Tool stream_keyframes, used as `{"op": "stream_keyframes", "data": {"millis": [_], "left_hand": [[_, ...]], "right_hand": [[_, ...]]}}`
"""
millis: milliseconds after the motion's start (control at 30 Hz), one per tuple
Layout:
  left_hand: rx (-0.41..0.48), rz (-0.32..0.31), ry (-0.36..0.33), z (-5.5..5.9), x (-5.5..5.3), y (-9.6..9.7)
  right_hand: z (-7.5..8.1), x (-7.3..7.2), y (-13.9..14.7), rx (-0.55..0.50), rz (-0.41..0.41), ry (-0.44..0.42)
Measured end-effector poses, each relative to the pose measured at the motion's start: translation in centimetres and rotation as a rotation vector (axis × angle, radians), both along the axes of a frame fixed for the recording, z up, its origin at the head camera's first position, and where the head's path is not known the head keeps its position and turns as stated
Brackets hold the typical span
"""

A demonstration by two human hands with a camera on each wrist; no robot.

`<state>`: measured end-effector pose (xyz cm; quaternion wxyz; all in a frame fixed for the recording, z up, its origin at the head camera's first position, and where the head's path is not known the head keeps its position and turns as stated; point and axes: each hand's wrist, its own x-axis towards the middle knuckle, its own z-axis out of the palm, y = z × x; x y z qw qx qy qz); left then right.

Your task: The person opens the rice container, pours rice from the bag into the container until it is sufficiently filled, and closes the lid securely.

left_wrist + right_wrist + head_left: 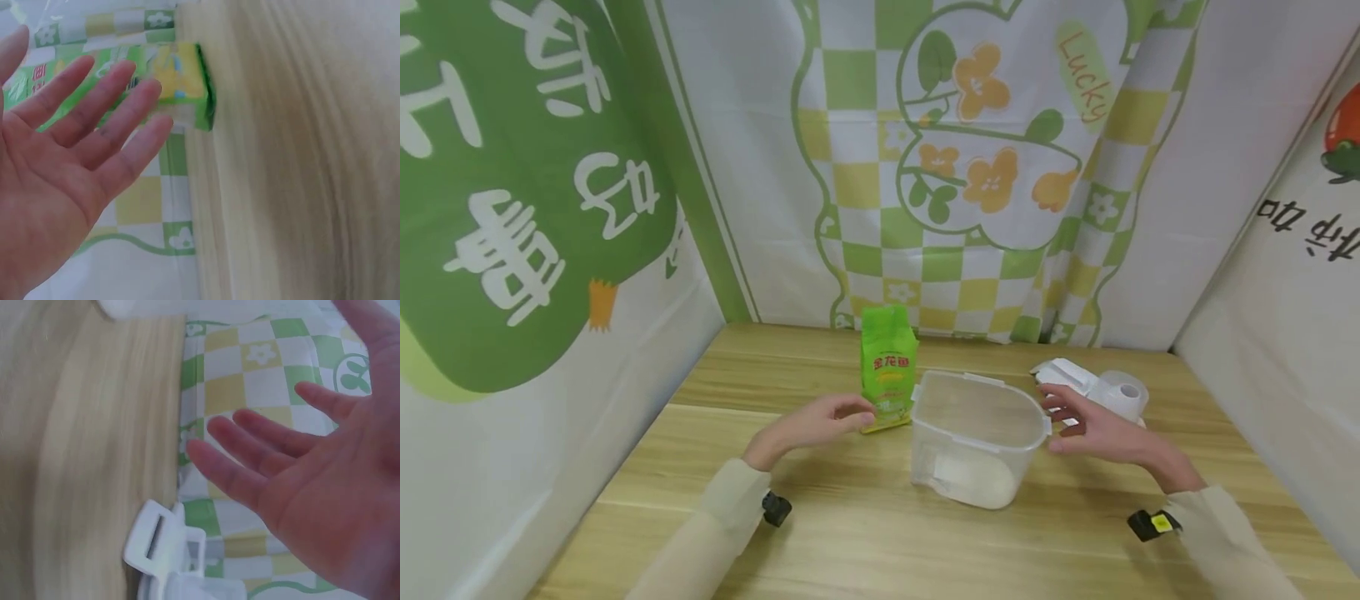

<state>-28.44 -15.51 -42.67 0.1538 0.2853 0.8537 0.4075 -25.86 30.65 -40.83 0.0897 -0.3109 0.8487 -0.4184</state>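
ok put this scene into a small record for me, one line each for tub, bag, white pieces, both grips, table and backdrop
tub: clear, open-topped, something pale showing through its front
bag: green, upright, left of the tub
white pieces: beyond the right grip, right of the tub
left grip: open, at the bag; contact unclear
right grip: open, near the tub's right rim, holding nothing
table: wood
backdrop: checked cloth reading "Lucky"

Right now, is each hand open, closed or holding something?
Left hand: open, holding nothing, near the upright bright green packet.
Right hand: open, holding nothing, beside the clear open-topped plastic container.
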Motion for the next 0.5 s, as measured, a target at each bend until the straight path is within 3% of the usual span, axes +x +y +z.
{"op": "stream_keyframes", "data": {"millis": [100, 267, 500], "left_hand": [[-0.008, 0.016, 0.029, 0.2, -0.3, -0.5], [-0.024, 0.084, 0.066, 0.2, -0.8, -1.0], [0.039, 0.302, 0.128, 0.3, -1.5, -0.5]], "right_hand": [[-0.3, 0.0, -0.2, -0.055, 0.079, -0.069], [-0.8, 0.4, -0.6, -0.095, 0.12, -0.104], [-1.2, 0.9, -1.5, -0.152, 0.152, -0.073]]}}
